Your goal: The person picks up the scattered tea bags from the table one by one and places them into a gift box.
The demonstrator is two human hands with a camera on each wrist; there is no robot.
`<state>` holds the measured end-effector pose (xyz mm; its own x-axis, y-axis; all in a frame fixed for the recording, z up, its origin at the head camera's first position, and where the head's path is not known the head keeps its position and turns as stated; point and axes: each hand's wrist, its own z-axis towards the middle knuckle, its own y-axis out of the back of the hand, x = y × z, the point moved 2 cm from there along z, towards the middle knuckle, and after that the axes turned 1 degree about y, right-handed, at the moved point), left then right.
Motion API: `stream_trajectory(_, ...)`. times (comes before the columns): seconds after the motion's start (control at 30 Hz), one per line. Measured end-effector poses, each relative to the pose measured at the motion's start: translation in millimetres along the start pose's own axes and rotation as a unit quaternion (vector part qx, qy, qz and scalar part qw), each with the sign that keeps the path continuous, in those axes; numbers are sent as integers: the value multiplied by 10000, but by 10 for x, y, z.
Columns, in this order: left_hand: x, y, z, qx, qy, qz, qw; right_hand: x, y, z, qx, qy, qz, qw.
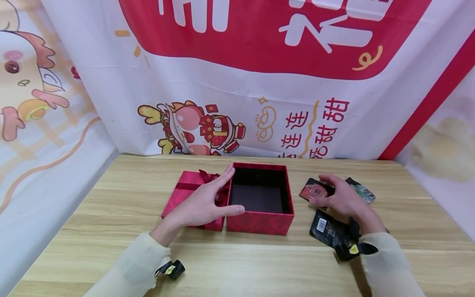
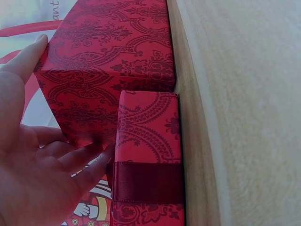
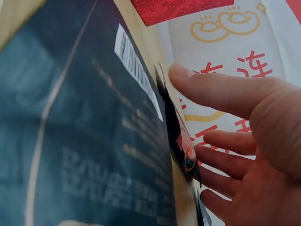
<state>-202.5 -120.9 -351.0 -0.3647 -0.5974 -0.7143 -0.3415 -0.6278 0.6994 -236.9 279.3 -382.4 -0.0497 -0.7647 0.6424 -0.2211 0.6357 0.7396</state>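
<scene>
An open red patterned box (image 1: 257, 224) with a black inside stands mid-table. My left hand (image 1: 205, 206) is at its left side, fingers extended along the rim and thumb near the front edge. In the left wrist view, the fingers of this hand (image 2: 51, 174) touch the box wall (image 2: 80, 101). The red lid (image 1: 176, 202) with a dark ribbon lies beside the box, partly beneath that hand. My right hand (image 1: 345, 198) hovers with spread fingers over a black-and-red packet (image 1: 309, 190), thumb at its near edge; no grip on it shows.
A black packet with a barcode label (image 1: 326, 229) lies nearer, below the right wrist. Another dark packet with a green print (image 1: 363, 192) is behind the right hand. A printed cloth (image 1: 237, 82) hangs along the wooden table's (image 1: 237, 264) back edge.
</scene>
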Motion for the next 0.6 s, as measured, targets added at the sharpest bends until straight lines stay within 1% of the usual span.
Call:
stream_trajectory(0.13,-4,1,-3,-5,10,9,10000,-31,-21,14,-45,129,-266,9996)
stream_trajectory(0.3,-2,2,-1,-20,6,47,10000,-37,-31,34,-176,416,-534,9975)
stream_trajectory(0.5,1,2,-5,-9,20,45,10000,-28,-34,37,-220,598,-525,9966)
stream_trajectory(0.6,2,1,-5,-11,7,38,10000,-18,-34,32,-244,623,-526,9964)
